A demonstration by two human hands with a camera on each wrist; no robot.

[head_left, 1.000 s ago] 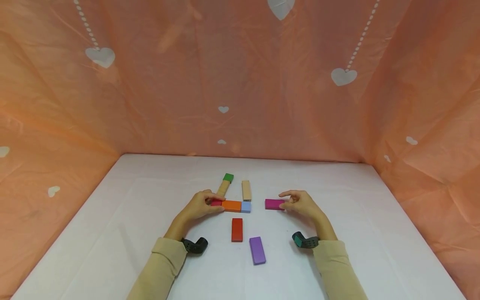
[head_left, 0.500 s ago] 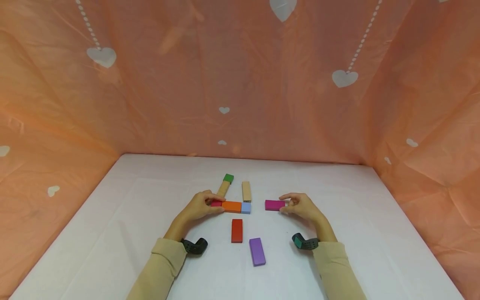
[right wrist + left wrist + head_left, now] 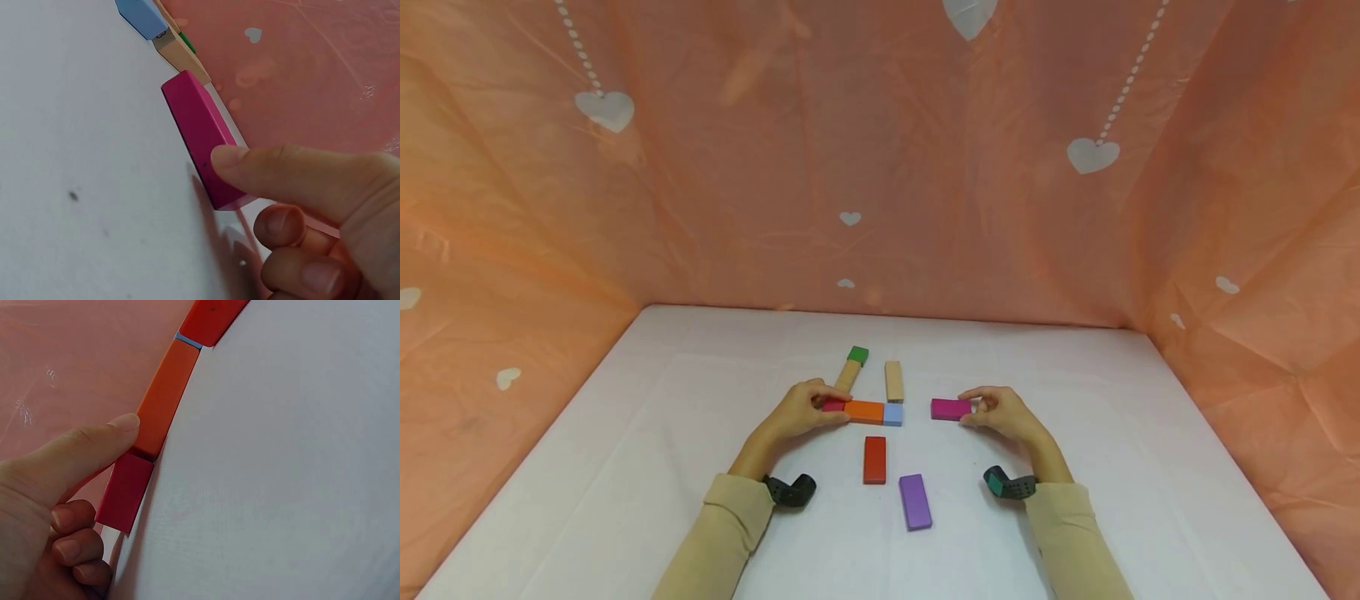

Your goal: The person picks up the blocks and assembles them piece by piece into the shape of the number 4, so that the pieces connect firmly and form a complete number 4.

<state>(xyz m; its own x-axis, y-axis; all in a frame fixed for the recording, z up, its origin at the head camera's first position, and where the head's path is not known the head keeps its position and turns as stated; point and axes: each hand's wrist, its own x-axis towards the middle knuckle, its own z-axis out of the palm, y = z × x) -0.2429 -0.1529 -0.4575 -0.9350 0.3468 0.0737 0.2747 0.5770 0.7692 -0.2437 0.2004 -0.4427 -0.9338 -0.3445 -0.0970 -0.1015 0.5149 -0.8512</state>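
Note:
My left hand (image 3: pixel 801 411) pinches the left end of an orange block (image 3: pixel 867 412), with its thumb (image 3: pixel 125 428) on the near side. A crimson block (image 3: pixel 125 494) meets that end, partly covered by the fingers in the head view. At the orange block's right end lies a light blue block (image 3: pixel 892 414). My right hand (image 3: pixel 1003 411) grips the right end of a magenta block (image 3: pixel 950 409) between thumb and forefinger; its other fingers curl below, as the right wrist view shows. A gap separates the magenta block from the light blue one.
Behind the row lie a slanted wooden block (image 3: pixel 848 377) topped by a green block (image 3: pixel 858 355), and an upright-lying wooden block (image 3: pixel 893 381). Nearer me are a red block (image 3: pixel 875 460) and a purple block (image 3: pixel 915 502). Orange cloth (image 3: pixel 880 167) walls the white table (image 3: pixel 647 375).
The right fingertips have shifted slightly on the magenta block's right end. Both hands otherwise keep their places, and the blocks stay where they lie.

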